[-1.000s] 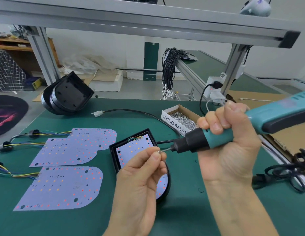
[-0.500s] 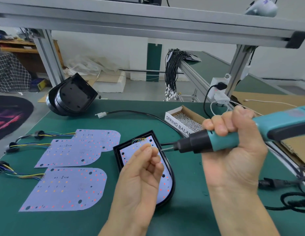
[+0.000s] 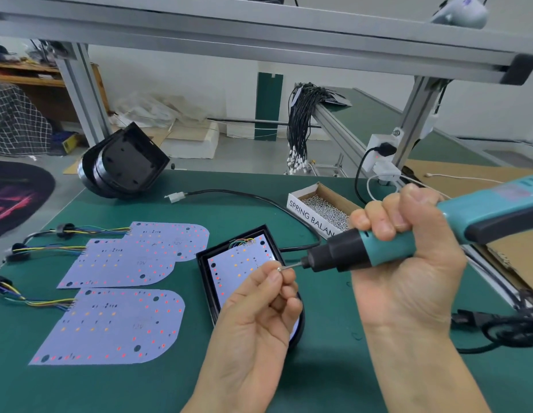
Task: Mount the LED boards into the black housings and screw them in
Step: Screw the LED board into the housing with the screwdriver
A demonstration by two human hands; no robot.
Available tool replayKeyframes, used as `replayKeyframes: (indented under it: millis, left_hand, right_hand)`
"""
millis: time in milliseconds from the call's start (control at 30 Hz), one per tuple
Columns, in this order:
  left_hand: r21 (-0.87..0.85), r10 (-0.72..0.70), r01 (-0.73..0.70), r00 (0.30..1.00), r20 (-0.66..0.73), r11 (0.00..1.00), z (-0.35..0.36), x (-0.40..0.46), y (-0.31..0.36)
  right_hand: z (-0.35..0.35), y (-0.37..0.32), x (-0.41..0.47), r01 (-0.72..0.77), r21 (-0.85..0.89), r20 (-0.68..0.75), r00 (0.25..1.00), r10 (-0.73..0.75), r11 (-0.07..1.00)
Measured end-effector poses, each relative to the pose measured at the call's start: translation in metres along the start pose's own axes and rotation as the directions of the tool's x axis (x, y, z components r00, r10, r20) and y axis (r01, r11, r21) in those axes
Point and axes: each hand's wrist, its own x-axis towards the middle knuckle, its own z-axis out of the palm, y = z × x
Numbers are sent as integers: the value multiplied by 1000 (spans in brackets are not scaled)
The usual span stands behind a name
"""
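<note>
1. Teal electric screwdriver (image 3: pixel 408 242) was gripped in the right hand (image 3: pixel 405 263), its bit turned sideways toward the left fingers (image 3: pixel 281 274).
2. Those fingers pinched a small screw (image 3: pixel 279 269) at the bit tip, probably to seat it.
3. Just below them lay the black housing (image 3: pixel 205 263) with an LED board (image 3: pixel 238 263) inside, ready for screwing.
4. Left of them, spare LED boards (image 3: pixel 119 323) waited on the counter (image 3: pixel 318 383).

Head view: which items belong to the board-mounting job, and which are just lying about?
In use: left hand pinching a screw; right hand gripping the electric screwdriver; black housing holding an LED board; screw box; three loose LED boards; spare housings.

Lying about: cable bundle; power strip; cardboard.
</note>
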Motion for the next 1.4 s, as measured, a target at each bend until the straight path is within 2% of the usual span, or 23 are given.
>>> replayKeyframes:
  millis: [300, 400, 467, 533, 700, 800, 1100, 1400]
  left_hand:
    - [64, 47, -47, 999, 14, 997, -3, 1, -2]
    - [181, 183, -176, 983, -17, 968, -5, 2, -5]
    - [322, 345, -314, 938, -42, 893, -5, 5, -6]
    - [399, 439, -383, 897, -54, 833, -5, 6, -8]
    - [189, 292, -272, 953, -84, 943, 1, 6, -12]
    - [166, 294, -275, 951, -100, 947, 1, 7, -15]
    - [301, 410, -366, 907, -96, 881, -9, 11, -16]
    - [475, 452, -392, 892, -13, 788, -10, 12, -10]
  right_hand:
    - [-3, 2, 1, 7, -26, 8, 1000, -7, 1000]
    - [-3, 3, 0, 28, -56, 9, 1000, -28, 998]
    - [-3, 5, -2, 46, -74, -5, 999, -47, 996]
    - [-3, 9, -3, 62, -77, -44, 997, -66, 995]
    - [-3, 15, -2, 71, -11, -137, 988, -72, 997]
    - [-4, 16, -3, 88, -29, -124, 988, -91, 996]
    - [-10, 21, -7, 75, -70, -59, 995, -79, 995]
    - [-17, 20, -2, 33, -15, -130, 991, -35, 999]
